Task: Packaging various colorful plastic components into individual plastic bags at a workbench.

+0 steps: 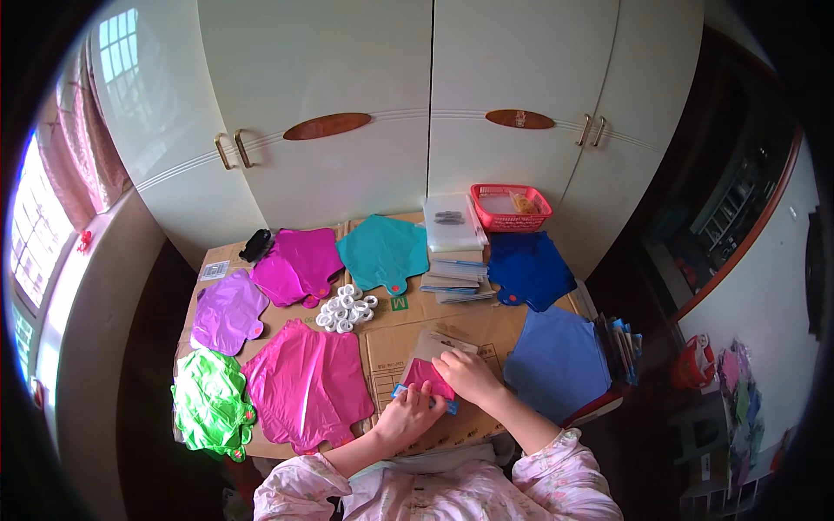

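The right hand (467, 375) covers part of the pink foil piece (425, 376); basket contents (524, 205) unclear

We are in a home bedroom turned workroom: a white wardrobe (417, 104), a pink-curtained window (52, 200), and a cardboard-covered desk (408, 321) spread with foil balloons (308, 386).

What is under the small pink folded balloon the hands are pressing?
Under the pink folded balloon a blue strip pokes out, lying on brown cardboard. Both hands, left and right, cover the rest.

pink foil piece (426, 377) | flat on cardboard, front-centre | half inside clear packet (432, 356)
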### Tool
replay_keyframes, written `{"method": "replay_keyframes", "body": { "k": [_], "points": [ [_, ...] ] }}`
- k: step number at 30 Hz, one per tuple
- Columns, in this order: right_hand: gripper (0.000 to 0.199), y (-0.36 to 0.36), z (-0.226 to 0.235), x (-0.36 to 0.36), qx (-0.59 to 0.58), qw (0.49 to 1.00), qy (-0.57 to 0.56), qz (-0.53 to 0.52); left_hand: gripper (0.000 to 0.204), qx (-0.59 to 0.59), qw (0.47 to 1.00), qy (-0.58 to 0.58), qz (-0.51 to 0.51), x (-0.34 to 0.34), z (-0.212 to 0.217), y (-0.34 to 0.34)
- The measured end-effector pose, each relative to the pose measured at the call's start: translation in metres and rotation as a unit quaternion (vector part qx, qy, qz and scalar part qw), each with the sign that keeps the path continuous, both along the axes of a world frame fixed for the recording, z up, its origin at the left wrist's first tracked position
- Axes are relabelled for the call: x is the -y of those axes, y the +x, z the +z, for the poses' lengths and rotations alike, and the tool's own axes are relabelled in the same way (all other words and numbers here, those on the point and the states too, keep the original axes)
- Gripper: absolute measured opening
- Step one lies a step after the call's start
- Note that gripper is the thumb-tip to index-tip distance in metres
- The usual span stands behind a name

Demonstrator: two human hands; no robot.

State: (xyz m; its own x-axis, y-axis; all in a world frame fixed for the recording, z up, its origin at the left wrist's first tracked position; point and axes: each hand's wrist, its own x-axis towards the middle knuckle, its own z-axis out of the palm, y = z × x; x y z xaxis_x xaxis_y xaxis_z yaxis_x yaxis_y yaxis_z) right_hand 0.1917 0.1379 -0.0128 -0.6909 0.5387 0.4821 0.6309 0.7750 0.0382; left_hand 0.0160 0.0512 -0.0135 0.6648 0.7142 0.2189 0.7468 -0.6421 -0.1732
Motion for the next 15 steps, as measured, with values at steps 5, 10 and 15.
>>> {"method": "replay_keyframes", "body": {
  "k": [5, 10, 15],
  "points": [
    [0.022, -0.003, 0.000, 0.001, 0.035, 0.998, -0.049, 0.003, 0.042, -0.003, 1.000, -0.010, -0.001, -0.012, 0.004, 0.005],
    [0.022, 0.004, -0.002, -0.005, -0.036, 0.994, -0.101, 0.024, 0.044, 0.002, 1.000, -0.020, 0.014, -0.021, -0.004, 0.009],
    [0.033, 0.008, 0.006, 0.013, -0.453, 0.859, -0.216, -0.097, 0.045, 0.047, 0.999, -0.007, 0.028, -0.017, 0.004, 0.006]
  ]
}}
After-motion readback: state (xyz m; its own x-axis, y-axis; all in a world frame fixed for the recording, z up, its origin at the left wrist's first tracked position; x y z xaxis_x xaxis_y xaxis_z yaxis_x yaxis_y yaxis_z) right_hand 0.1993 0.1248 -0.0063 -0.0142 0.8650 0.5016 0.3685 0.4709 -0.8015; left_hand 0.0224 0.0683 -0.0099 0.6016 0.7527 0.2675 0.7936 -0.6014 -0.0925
